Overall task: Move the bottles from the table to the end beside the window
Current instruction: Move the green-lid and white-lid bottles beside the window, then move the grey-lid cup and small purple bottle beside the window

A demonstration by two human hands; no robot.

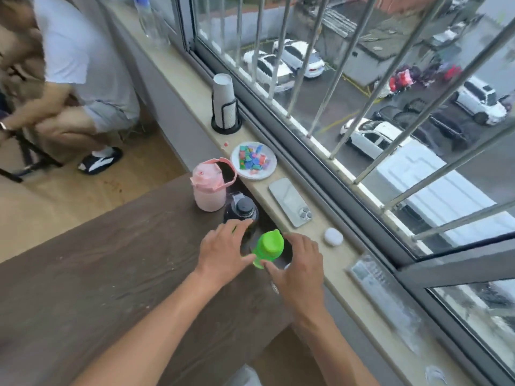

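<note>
**A:** What could go wrong from here?

**B:** I take the dark brown wooden table [117, 274] as my landmark. Three bottles stand at its window-side edge: the pink plastic jug with a loop handle [209, 188] at the far corner, the dark translucent bottle with a black cap [242, 211] just nearer, and the green-lidded bottle [268, 247] nearest. I have my left hand [223, 253] and right hand [299, 267] spread on either side of the green lid, fingers apart, touching it at most, not clamped. My left fingertips sit by the dark bottle, so a careless nudge might topple it into the gap between table and beige windowsill [312, 247].

**A:** And smaller things?

**B:** Beyond that edge, the silver phone lying face down [289, 201] and the small white rounded case [333, 236] could be knocked.

**A:** Any writing?

**B:** None I can read; everything is too blurred.
</note>
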